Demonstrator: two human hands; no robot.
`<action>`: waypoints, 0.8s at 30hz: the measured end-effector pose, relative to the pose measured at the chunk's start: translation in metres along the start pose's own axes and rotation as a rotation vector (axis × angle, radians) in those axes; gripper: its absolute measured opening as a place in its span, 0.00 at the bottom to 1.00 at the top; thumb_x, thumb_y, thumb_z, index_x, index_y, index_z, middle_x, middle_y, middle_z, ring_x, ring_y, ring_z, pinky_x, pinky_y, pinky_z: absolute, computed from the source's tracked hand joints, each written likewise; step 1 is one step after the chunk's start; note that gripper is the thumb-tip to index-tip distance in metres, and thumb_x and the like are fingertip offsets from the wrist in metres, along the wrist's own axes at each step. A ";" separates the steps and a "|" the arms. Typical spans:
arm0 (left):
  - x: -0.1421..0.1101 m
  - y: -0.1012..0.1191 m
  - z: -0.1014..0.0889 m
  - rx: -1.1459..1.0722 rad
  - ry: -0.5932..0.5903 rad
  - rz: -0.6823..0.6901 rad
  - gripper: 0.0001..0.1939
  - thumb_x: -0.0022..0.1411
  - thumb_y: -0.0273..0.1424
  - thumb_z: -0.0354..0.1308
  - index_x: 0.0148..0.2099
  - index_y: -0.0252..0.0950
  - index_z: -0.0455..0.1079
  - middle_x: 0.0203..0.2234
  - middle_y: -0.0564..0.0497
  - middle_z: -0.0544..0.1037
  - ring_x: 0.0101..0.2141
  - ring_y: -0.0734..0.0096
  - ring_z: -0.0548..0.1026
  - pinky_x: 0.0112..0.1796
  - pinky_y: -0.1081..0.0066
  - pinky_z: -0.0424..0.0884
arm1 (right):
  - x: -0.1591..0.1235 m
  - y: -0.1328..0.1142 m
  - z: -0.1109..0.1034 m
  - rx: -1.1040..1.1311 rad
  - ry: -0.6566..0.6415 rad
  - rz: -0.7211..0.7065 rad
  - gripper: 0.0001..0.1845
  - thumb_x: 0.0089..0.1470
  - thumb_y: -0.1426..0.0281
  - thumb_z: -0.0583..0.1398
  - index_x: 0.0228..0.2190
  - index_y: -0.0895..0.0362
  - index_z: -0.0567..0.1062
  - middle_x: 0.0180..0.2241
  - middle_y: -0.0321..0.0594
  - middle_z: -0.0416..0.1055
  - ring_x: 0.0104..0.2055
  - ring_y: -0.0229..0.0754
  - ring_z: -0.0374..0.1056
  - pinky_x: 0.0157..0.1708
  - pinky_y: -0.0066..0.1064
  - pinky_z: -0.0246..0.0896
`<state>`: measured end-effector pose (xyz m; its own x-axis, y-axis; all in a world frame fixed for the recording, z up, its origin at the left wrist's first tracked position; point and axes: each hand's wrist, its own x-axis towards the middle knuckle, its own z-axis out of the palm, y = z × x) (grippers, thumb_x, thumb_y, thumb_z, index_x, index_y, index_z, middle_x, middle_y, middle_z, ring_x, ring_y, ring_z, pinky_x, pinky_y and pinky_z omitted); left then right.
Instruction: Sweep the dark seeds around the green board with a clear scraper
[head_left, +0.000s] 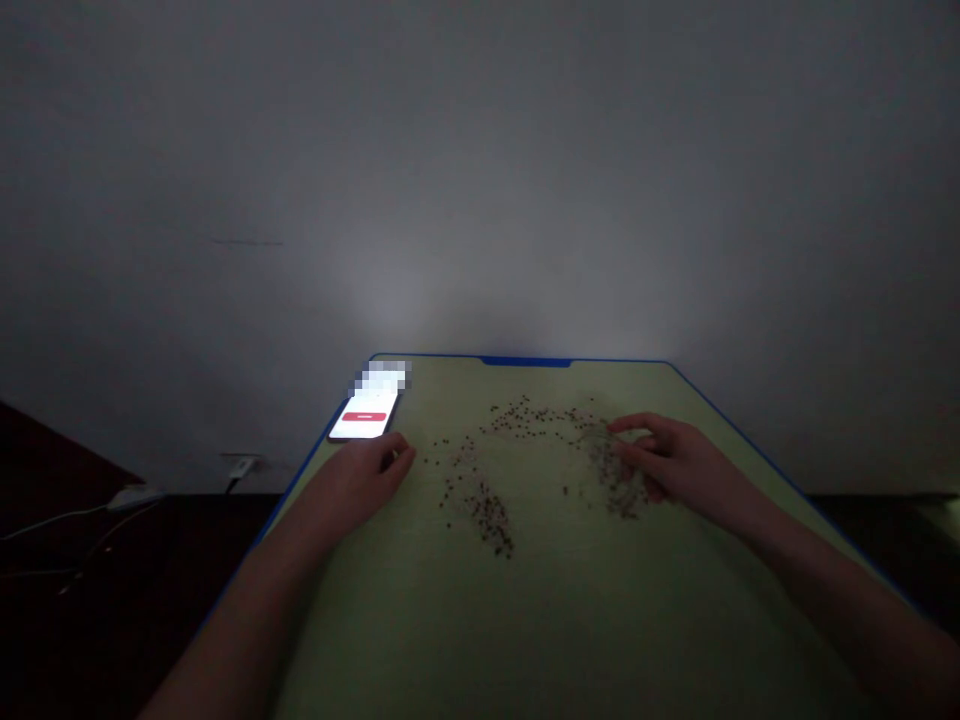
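Note:
Small dark bead-like pieces lie scattered on a pale green tabletop point(555, 600). They form a loose pile point(491, 515) left of centre, a thin spread point(525, 415) toward the back, and a blurred cluster point(619, 480) on the right. My right hand point(664, 455) is over the edge of that right cluster, its thumb and index finger apart; nothing shows between them. Beside the left pile, just in front of a lit phone point(367, 412), my left hand point(375, 470) has its fingers curled and pressed together. Whatever its fingertips may hold is hidden.
Blue trim with a wider tab point(525, 361) edges the table. A plain grey wall point(480, 180) rises behind it. At the lower left, a plug point(241, 468) sits at the wall, and cables point(60, 518) run near the dark floor. The room is dim.

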<state>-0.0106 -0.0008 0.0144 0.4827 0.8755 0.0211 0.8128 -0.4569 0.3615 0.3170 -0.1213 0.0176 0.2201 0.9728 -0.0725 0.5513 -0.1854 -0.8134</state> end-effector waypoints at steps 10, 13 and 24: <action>0.003 -0.003 0.002 -0.002 -0.043 0.015 0.17 0.61 0.39 0.42 0.31 0.36 0.67 0.25 0.51 0.73 0.27 0.69 0.69 0.28 0.71 0.59 | -0.012 0.033 0.003 -0.156 -0.151 -0.093 0.10 0.52 0.67 0.54 0.32 0.58 0.73 0.23 0.37 0.72 0.26 0.39 0.67 0.26 0.29 0.60; 0.003 -0.005 0.004 -0.008 -0.049 0.001 0.17 0.61 0.39 0.41 0.31 0.36 0.66 0.25 0.51 0.73 0.27 0.68 0.70 0.28 0.71 0.60 | 0.004 0.036 -0.007 -0.251 -0.167 -0.133 0.11 0.52 0.68 0.53 0.30 0.58 0.75 0.25 0.37 0.73 0.27 0.39 0.67 0.27 0.29 0.59; 0.002 -0.006 0.003 -0.039 -0.072 -0.016 0.19 0.60 0.43 0.41 0.29 0.36 0.65 0.23 0.52 0.72 0.26 0.69 0.68 0.27 0.71 0.59 | 0.003 0.002 0.012 -0.239 -0.171 -0.169 0.11 0.51 0.68 0.54 0.31 0.57 0.76 0.24 0.37 0.72 0.25 0.37 0.66 0.24 0.27 0.56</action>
<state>-0.0131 0.0032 0.0093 0.4927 0.8687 -0.0514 0.8080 -0.4347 0.3977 0.3087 -0.1173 0.0087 -0.0180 0.9980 -0.0603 0.7462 -0.0267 -0.6652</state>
